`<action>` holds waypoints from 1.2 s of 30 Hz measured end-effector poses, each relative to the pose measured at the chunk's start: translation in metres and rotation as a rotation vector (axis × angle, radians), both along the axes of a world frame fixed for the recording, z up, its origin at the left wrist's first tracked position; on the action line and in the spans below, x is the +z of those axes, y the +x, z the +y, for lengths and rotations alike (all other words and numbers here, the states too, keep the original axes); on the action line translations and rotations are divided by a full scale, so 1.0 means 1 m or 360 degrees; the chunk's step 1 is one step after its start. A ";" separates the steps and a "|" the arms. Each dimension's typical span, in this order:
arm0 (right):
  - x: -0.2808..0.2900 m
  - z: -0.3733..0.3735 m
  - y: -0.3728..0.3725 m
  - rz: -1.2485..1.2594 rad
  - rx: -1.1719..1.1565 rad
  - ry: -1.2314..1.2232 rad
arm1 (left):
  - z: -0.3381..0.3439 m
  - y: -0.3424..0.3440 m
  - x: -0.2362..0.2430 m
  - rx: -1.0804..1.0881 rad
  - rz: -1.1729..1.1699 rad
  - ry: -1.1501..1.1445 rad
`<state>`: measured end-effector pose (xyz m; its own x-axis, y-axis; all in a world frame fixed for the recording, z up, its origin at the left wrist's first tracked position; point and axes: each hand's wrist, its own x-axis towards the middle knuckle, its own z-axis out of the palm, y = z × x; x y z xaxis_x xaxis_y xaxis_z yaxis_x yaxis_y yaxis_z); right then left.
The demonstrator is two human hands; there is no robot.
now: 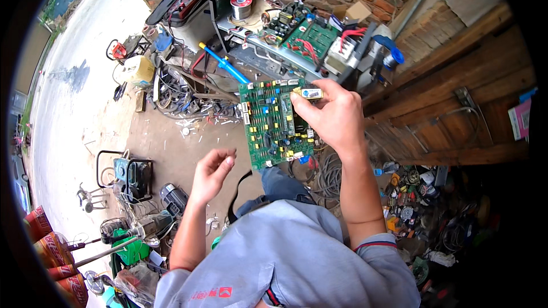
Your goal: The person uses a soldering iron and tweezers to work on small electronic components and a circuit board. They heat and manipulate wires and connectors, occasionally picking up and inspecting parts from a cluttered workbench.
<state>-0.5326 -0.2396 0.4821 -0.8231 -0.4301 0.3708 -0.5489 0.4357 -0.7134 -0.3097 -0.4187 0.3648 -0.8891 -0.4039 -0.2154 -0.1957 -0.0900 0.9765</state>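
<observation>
A green circuit board (pixel 268 120) crowded with small yellow, white and black parts is held up in front of my body. My right hand (pixel 337 111) grips it at the upper right, thumb on the face and fingers going behind the edge, where they are hidden. Beside that thumb is a small block with a white label (pixel 311 93). To the board's lower left, apart from it, my left hand (pixel 212 174) is closed with thumb and forefinger drawn together. Whatever may be between those fingertips is too small to make out.
Behind the board, a bench carries an opened chassis with more green boards (pixel 311 40), a solder spool (pixel 241 5) and a red multimeter (pixel 194 0). A blue tube-like tool (pixel 225 65) slants nearby. Motors (pixel 174 197) lie left; cables (pixel 328 177) and scrap parts (pixel 422 205) lie right.
</observation>
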 end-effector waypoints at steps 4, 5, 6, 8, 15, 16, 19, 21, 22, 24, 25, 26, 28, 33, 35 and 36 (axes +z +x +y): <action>0.008 -0.037 -0.039 0.0046 -0.0027 0.0113 | -0.022 -0.079 0.061 -0.0168 0.0401 0.0422; 0.010 -0.044 -0.047 0.0049 -0.0050 0.0144 | -0.025 -0.097 0.067 -0.0158 0.0461 0.0546; 0.012 -0.051 -0.055 0.0054 -0.0077 0.0179 | -0.030 -0.113 0.071 -0.0168 0.0479 0.0514; 0.014 -0.066 -0.072 0.0084 -0.0119 0.0153 | -0.042 -0.141 0.074 -0.0165 0.0487 0.0503; 0.017 -0.100 -0.113 0.0120 -0.0341 0.0354 | -0.095 -0.203 0.065 -0.0359 0.0433 0.0808; 0.017 -0.105 -0.116 0.0084 -0.0383 0.0397 | -0.101 -0.211 0.064 -0.0377 0.0375 0.0833; 0.018 -0.117 -0.124 -0.0008 -0.0507 0.0499 | -0.120 -0.229 0.063 -0.0491 0.0293 0.0999; 0.019 -0.125 -0.129 -0.0045 -0.0596 0.0508 | -0.132 -0.242 0.063 -0.0537 0.0270 0.0982; 0.019 -0.129 -0.130 -0.0093 -0.0613 0.0518 | -0.137 -0.246 0.062 -0.0557 0.0238 0.0988; 0.019 -0.137 -0.132 -0.0062 -0.0665 0.0516 | -0.148 -0.255 0.060 -0.0609 0.0178 0.0952; 0.019 -0.140 -0.132 -0.0057 -0.0693 0.0515 | -0.152 -0.259 0.059 -0.0621 0.0158 0.0946; 0.019 -0.144 -0.131 -0.0089 -0.0733 0.0531 | -0.158 -0.262 0.059 -0.0640 0.0141 0.0949; 0.019 -0.149 -0.130 -0.0070 -0.0785 0.0555 | -0.166 -0.269 0.059 -0.0690 0.0112 0.0937; 0.018 -0.154 -0.126 -0.0053 -0.0859 0.0767 | -0.165 -0.282 0.063 -0.0695 0.0092 0.0639; 0.019 -0.153 -0.126 -0.0112 -0.0866 0.0775 | -0.162 -0.287 0.066 -0.0758 0.0116 0.0471; 0.019 -0.151 -0.127 -0.0137 -0.0855 0.0777 | -0.158 -0.292 0.066 -0.0693 0.0018 0.0521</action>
<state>-0.6594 -0.3909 0.5013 -0.9846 -0.0584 0.1647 -0.1208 0.9085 -0.4000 -0.6016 -0.5764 0.4306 -0.9622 0.0891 -0.2574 -0.2724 -0.3027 0.9133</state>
